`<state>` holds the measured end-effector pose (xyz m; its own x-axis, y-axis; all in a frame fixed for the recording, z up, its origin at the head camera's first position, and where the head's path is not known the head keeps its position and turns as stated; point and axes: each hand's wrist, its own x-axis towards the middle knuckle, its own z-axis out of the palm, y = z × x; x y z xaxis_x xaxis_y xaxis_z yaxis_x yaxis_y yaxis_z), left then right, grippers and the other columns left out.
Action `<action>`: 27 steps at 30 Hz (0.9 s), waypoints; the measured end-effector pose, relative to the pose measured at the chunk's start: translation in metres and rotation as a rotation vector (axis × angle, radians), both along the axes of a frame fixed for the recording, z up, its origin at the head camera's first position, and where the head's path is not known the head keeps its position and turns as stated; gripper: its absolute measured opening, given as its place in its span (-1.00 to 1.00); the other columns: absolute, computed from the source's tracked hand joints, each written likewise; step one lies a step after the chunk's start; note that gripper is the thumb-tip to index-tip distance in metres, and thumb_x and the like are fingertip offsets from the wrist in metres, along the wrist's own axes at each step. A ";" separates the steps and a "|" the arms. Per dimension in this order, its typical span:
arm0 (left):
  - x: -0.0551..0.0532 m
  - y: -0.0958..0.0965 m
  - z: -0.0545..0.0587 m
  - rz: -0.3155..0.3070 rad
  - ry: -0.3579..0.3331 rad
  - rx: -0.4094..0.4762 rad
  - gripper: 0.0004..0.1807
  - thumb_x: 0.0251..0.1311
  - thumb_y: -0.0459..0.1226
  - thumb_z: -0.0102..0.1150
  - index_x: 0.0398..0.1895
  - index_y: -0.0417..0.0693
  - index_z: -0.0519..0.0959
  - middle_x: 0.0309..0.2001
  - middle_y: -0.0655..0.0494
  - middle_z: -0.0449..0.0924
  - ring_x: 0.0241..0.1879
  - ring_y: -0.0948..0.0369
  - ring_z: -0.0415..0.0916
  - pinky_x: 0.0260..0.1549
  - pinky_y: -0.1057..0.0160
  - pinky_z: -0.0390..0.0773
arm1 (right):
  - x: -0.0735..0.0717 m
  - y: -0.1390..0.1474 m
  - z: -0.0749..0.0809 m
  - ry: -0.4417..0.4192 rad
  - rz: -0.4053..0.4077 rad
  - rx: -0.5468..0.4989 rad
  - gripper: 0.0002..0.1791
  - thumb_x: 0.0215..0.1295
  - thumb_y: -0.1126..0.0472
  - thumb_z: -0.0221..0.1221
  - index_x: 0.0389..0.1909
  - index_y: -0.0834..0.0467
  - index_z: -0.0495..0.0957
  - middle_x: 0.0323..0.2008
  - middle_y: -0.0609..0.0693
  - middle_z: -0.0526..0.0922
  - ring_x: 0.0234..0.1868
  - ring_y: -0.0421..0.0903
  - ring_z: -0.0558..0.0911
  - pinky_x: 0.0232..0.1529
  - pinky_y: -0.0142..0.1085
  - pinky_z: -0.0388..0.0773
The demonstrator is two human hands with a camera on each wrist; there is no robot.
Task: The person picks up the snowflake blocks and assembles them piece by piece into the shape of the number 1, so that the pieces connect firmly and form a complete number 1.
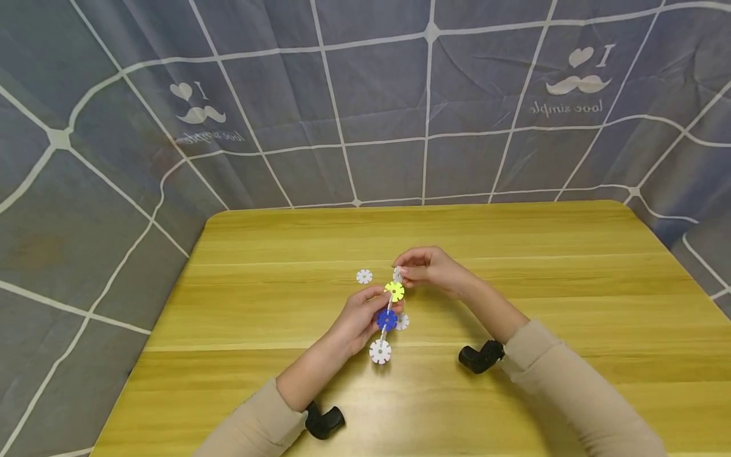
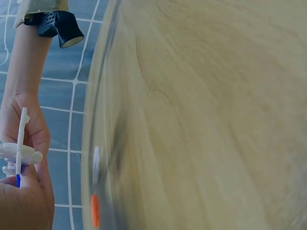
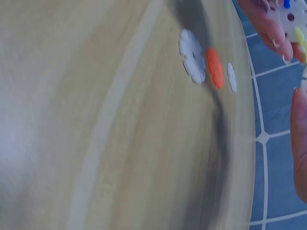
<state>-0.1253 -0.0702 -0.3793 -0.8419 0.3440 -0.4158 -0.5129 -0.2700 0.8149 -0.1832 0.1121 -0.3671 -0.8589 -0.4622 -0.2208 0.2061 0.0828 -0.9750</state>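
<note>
A chain of slotted snowflake discs is held up above the table by both hands. From its low end it shows a white disc [image 1: 379, 351], a blue disc [image 1: 386, 320] and a yellow disc [image 1: 394, 291], with edge-on white discs between them. My left hand [image 1: 355, 319] grips the chain around its middle. At the chain's top end, my right hand [image 1: 432, 270] pinches another white disc [image 1: 398, 274] between thumb and fingers, against the yellow one. In the right wrist view, the right thumb [image 3: 300, 148] is near the chain, whose yellow disc [image 3: 301, 40] is partly cut off.
Loose on the wooden table [image 1: 274, 292] lies a white disc [image 1: 364, 276] beyond the left hand. Right of the chain is another white disc [image 1: 402, 322], partly covered. An orange disc [image 3: 215, 68] shows in the wrist views. Black cameras [image 1: 481, 357] sit on both wrists.
</note>
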 end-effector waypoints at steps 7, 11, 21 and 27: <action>0.003 -0.005 0.001 -0.013 0.036 0.047 -0.73 0.37 -0.35 -0.06 -0.03 -0.41 0.43 -0.23 -0.12 0.58 -0.30 0.26 0.61 -0.06 0.23 0.54 | 0.008 -0.003 -0.001 0.017 -0.056 -0.004 -0.59 0.27 0.43 0.10 0.06 0.60 0.32 -0.36 -0.01 0.62 -0.26 -0.12 0.62 -0.01 -0.09 0.54; 0.002 -0.004 0.000 0.003 0.030 0.021 -0.73 0.36 -0.35 -0.05 -0.01 -0.40 0.44 -0.23 -0.11 0.59 -0.30 0.25 0.61 -0.12 0.26 0.58 | 0.011 -0.005 -0.001 0.041 -0.093 -0.010 -0.58 0.25 0.38 0.15 0.04 0.59 0.36 -0.26 0.14 0.64 -0.25 -0.12 0.63 -0.04 -0.13 0.56; 0.003 0.001 -0.003 0.088 0.058 -0.079 -0.74 0.33 -0.42 -0.05 -0.02 -0.49 0.44 -0.36 -0.03 0.63 -0.37 0.26 0.61 -0.34 0.38 0.62 | 0.018 -0.012 -0.001 0.195 -0.133 0.055 -0.66 0.19 0.40 0.20 -0.09 0.58 0.45 -0.29 0.12 0.65 -0.34 -0.18 0.63 -0.14 -0.07 0.60; 0.005 0.005 -0.001 0.131 0.079 -0.103 -0.75 0.32 -0.45 -0.05 -0.06 -0.53 0.44 -0.44 0.02 0.63 -0.42 0.27 0.61 -0.38 0.39 0.62 | 0.021 -0.016 -0.001 0.242 -0.183 0.064 -0.71 0.18 0.41 0.21 -0.15 0.54 0.50 -0.34 0.10 0.66 -0.37 -0.20 0.62 -0.24 -0.23 0.64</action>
<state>-0.1205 -0.0657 -0.3801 -0.9081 0.1885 -0.3738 -0.4119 -0.2428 0.8783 -0.1625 0.0965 -0.3683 -0.9578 -0.2864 -0.0237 -0.0138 0.1284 -0.9916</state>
